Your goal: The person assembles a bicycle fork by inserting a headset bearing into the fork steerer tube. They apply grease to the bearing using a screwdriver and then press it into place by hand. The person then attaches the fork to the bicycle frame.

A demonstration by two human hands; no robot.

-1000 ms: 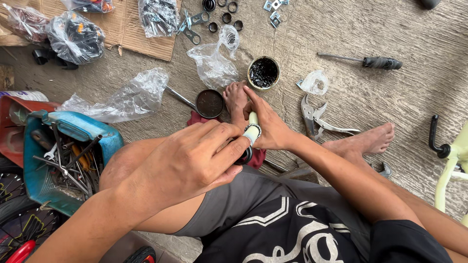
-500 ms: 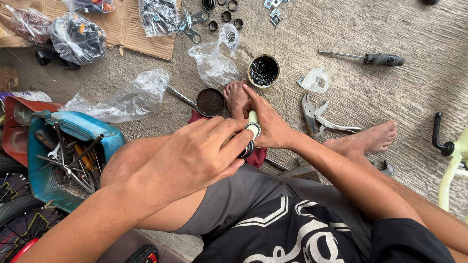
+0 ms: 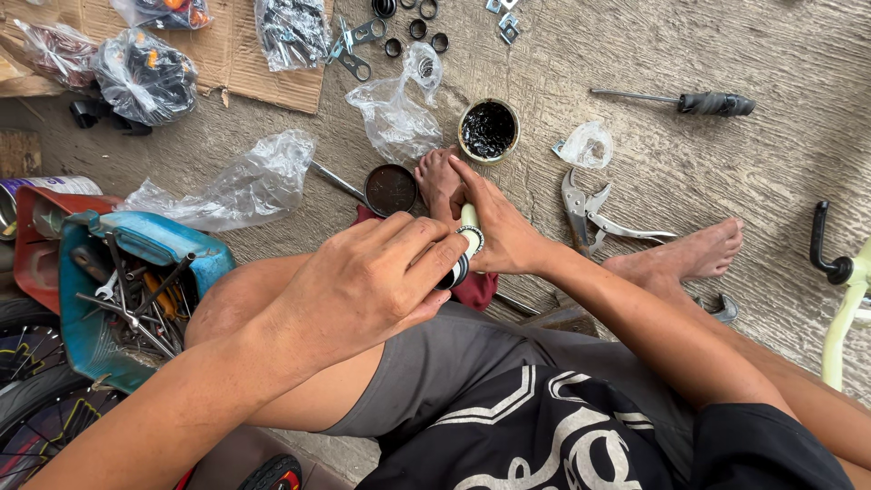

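step: fitting black ring [image 3: 454,272] onto pale tube [image 3: 470,218] above lap | left hand [image 3: 363,286] pinched ring | right hand [image 3: 499,231] gripped tube | next probably: seat ring squarely; grease tin [image 3: 488,130] near foot

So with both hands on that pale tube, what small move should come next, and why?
Probably press or twist the dark ring further onto the pale tube. The left hand pinches the ring at the tube's end, while the right hand steadies the tube from the far side. How far the ring is seated cannot be told, so this is only a guess.
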